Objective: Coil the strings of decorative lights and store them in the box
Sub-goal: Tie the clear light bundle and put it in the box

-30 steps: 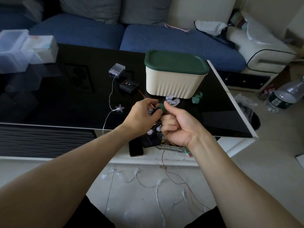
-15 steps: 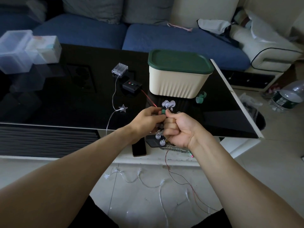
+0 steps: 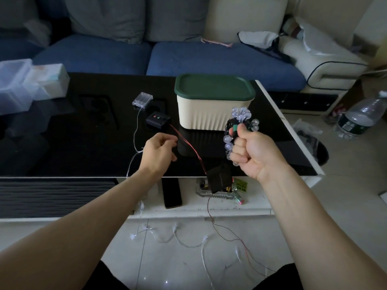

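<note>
Two hands are now apart over the black table. Your right hand is a raised fist, fingers curled tightly round the coiled string of bulb lights, with clear round bulbs bunched above your thumb and more running down in front of your knuckles; a green piece shows at the thumb tip. Your left hand sits lower and to the left, palm down, fingers loosely bent, the fingertips at the thin red wire; whether they actually pinch it you cannot tell from here. That wire runs from the small black controller beyond your left hand, past a black pack below your right fist at the table edge, and down to the floor. Just behind your right hand stands the cream box, its green lid on. Beyond your left hand lies a clear battery case whose pale wire trails under your wrist to the second string of lights lying on the floor tiles below your forearms. A phone rests on the lower shelf. Half a second ago both hands were pressed together around the bundle; since then your left has let go and moved left, while your right has lifted the bundle toward the box.
</note>
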Motion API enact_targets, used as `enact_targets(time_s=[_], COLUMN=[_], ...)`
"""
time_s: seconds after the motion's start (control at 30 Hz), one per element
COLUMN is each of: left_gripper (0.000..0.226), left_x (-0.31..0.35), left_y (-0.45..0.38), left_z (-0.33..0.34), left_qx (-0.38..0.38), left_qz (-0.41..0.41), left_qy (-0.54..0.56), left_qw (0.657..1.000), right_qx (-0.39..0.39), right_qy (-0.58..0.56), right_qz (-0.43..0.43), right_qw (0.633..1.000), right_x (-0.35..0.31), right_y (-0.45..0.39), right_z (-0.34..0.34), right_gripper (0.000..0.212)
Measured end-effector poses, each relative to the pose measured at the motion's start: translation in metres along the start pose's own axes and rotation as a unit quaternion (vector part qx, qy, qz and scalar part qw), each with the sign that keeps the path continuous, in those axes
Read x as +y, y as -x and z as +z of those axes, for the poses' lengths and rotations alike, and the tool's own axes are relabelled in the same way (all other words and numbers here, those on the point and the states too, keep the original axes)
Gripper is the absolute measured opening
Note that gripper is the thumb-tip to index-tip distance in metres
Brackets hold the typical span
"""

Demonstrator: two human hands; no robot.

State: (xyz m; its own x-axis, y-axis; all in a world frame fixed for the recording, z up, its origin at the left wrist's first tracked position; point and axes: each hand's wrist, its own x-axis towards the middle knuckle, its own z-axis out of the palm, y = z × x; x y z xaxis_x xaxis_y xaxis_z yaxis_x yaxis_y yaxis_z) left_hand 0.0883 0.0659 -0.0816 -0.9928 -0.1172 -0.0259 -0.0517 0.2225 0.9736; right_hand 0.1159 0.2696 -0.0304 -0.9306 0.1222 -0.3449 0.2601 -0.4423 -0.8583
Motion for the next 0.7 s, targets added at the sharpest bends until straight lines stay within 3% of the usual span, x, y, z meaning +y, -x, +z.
enact_targets(time_s=[0.13, 0.3, 0.4, 0.53, 0.63, 0.7], left_gripper=[0.017, 0.026, 0.045, 0.065, 0.05, 0.038], left_x=[0.003, 0.034, 0.061, 0.07, 0.063, 0.063], left_y=[-0.002, -0.035, -0.06, -0.094, -0.112, -0.12], left_z=[0.018, 0.049, 0.059, 0.066, 0.063, 0.062], left_qx=[0.011, 0.085, 0.136, 0.056, 0.017, 0.031], left_qz=[0.009, 0.123, 0.207, 0.232, 0.265, 0.293], left_qy=[-0.034, -0.123, -0.208, -0.408, -0.502, -0.504], left_qw=[0.999, 0.981, 0.946, 0.882, 0.823, 0.812], right_qx=[0.013, 0.16, 0.212, 0.208, 0.195, 0.162], right_qy=[0.03, 0.166, 0.239, 0.265, 0.233, 0.183], right_qz=[-0.082, -0.18, -0.211, -0.198, -0.167, -0.146], right_qw=[0.996, 0.956, 0.924, 0.921, 0.938, 0.959], right_x=[-0.019, -0.026, -0.024, -0.016, -0.007, -0.009], right_y=[0.001, -0.018, -0.034, -0.053, -0.058, -0.056], right_z=[-0.004, -0.005, -0.012, -0.021, -0.023, -0.024], right_gripper=[0.033, 0.034, 0.035, 0.031, 0.031, 0.029])
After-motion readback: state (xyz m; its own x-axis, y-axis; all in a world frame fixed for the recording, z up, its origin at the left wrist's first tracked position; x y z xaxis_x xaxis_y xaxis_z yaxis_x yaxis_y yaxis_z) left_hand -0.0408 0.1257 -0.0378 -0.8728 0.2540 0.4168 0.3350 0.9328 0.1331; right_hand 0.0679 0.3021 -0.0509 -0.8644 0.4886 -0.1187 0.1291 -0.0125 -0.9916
